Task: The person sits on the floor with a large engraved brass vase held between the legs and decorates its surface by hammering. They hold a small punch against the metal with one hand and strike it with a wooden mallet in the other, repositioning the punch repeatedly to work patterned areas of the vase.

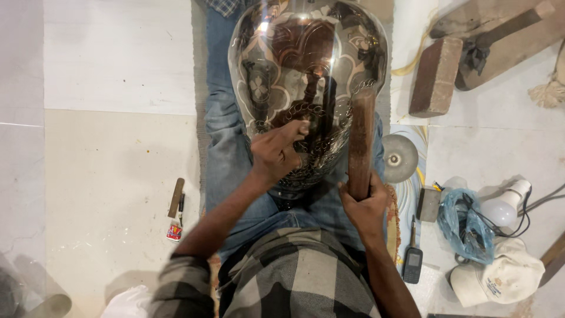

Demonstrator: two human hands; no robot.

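Note:
A large shiny metal pot (306, 65) with engraved flower and scroll patterns rests on my jeans-clad legs (226, 141). My left hand (276, 150) is closed on a small thin tool, its tip pressed against the pot's patterned lower surface. My right hand (362, 206) grips the lower end of a wooden mallet handle (360, 138), which stands upright against the pot's right side.
On the tiled floor at left lie a small wooden stick (176, 197) and a small tube (174, 231). At right are a brick (435, 76), a wooden plank (500, 35), a round metal disc (400, 158), a blue plastic bag (465, 227), a light bulb (506, 206), a white cap (497, 274) and a dark handset (412, 264).

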